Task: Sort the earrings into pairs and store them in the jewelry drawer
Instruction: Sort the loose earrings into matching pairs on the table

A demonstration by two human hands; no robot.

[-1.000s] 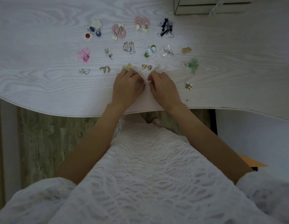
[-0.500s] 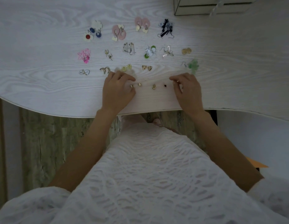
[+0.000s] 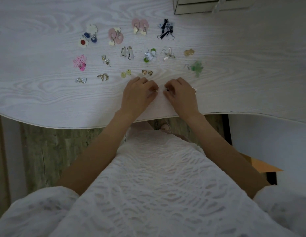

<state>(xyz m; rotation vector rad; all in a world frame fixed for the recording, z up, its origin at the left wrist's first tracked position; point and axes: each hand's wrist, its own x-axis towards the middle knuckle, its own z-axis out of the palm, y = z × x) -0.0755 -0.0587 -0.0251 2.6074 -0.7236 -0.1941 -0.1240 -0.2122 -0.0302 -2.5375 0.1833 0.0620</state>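
Note:
Pairs of earrings lie in rows on the white wood-grain table (image 3: 46, 93), among them pink discs (image 3: 116, 36), black drops (image 3: 166, 29), gold triangles (image 3: 147, 73) and yellow-green rounds (image 3: 126, 73). My left hand (image 3: 137, 95) rests near the front edge with its fingers curled, pinching a small gold earring (image 3: 155, 91) at its fingertips. My right hand (image 3: 182, 94) sits close beside it and pinches a tiny dark stud (image 3: 167, 89). A small pale earring (image 3: 194, 89) peeks out at the right hand's far side. The jewelry drawer box (image 3: 208, 7) stands at the back right.
A green leaf earring (image 3: 196, 67) and an amber pair (image 3: 189, 52) lie right of the rows. The table's curved front edge runs just below my wrists. A white chair or panel (image 3: 268, 137) stands at the right below the table.
Half a second ago my hands were spread apart with several small studs between them. Both have now drawn back together at the centre, covering most of those studs.

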